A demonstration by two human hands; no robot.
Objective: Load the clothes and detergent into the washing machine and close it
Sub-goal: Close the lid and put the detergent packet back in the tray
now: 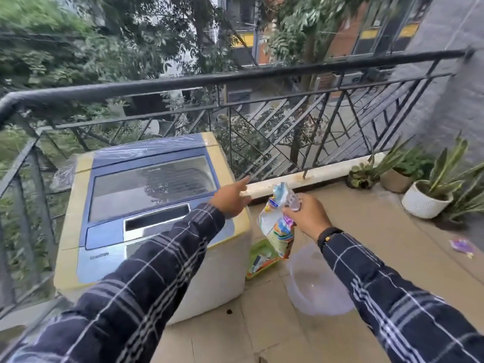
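Over the washer (146,195) rim, left hand (230,199) hovers, fingers apart; right hand (309,217) grips detergent pouch (275,226).

Dark plaid sleeves (146,271), black wristband (328,235)

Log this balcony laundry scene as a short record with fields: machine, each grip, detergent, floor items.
washing machine: top-loader beside the railing, lid closed
left grip: over the machine's right edge, index finger extended, holding nothing
right grip: grips the detergent pouch near its top, right of the machine
floor: clear basin below the pouch; green tray against the machine's side
potted plants: far right
clothes: none visible
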